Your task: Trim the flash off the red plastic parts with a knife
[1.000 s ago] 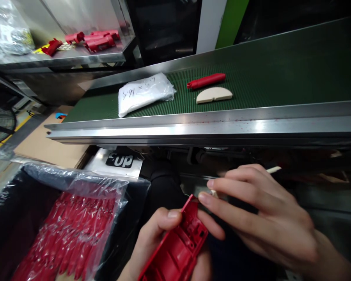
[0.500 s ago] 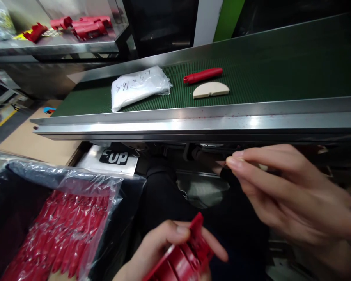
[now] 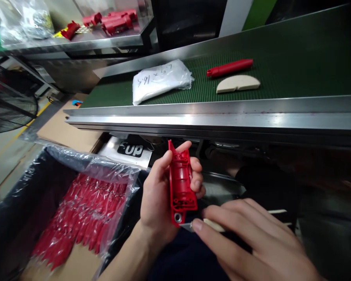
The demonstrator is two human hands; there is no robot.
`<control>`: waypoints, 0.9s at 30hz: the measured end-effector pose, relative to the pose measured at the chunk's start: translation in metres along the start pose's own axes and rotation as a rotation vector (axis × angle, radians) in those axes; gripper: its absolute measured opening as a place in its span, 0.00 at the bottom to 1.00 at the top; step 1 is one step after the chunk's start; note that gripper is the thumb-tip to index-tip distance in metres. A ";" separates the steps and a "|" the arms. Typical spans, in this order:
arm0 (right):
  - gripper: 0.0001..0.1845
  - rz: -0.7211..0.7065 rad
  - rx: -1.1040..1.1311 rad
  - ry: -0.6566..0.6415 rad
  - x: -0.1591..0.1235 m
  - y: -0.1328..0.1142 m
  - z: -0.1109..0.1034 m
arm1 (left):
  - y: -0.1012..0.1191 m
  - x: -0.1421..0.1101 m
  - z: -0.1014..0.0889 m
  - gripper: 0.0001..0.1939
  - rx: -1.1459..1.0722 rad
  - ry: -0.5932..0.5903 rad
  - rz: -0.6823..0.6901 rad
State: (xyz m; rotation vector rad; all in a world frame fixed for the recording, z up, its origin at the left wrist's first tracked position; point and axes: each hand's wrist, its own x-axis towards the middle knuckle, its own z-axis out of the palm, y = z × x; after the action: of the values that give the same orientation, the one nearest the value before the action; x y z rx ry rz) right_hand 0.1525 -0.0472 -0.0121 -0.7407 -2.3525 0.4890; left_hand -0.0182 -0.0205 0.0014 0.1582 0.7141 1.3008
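Note:
My left hand [image 3: 156, 195] is wrapped round a red plastic housing [image 3: 181, 179], hollow side up, thumb along its left edge and fingertips on its right. At the housing's lower end a metal ring [image 3: 178, 217] sits in a round eye. Closed in a pinch, my right hand [image 3: 245, 238] holds a small knife [image 3: 187, 226]; its pointed blade and part of a pale handle show. The blade tip is at the housing's lower corner, beside the ring; whether it touches I cannot tell. Most of the handle is hidden by my fingers.
Beyond my hands runs a green conveyor belt [image 3: 199, 93] with a metal rail. On it lie a white packet [image 3: 160, 82], a red tube-shaped part [image 3: 229, 68] and a cream half-round piece [image 3: 238, 84]. A plastic-lined bin [image 3: 20, 195] of bagged red parts stands left. Red housings [image 3: 118, 21] sit on a metal shelf.
My left hand has raised the red housing and turned it upright in view. My right hand has come down and left to the housing's lower end, the knife blade now showing. The view has shifted left.

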 end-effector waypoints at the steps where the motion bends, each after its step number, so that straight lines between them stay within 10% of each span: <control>1: 0.16 -0.001 -0.005 -0.013 0.000 0.001 0.000 | 0.000 0.000 0.000 0.21 -0.001 -0.003 0.003; 27: 0.16 0.023 -0.014 0.075 0.002 0.004 -0.010 | 0.002 0.000 0.002 0.21 -0.028 -0.011 -0.010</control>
State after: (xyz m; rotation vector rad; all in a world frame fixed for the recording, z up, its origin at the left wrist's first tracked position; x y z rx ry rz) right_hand 0.1593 -0.0416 -0.0064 -0.7802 -2.2821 0.4472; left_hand -0.0185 -0.0197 0.0035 0.1387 0.6868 1.2987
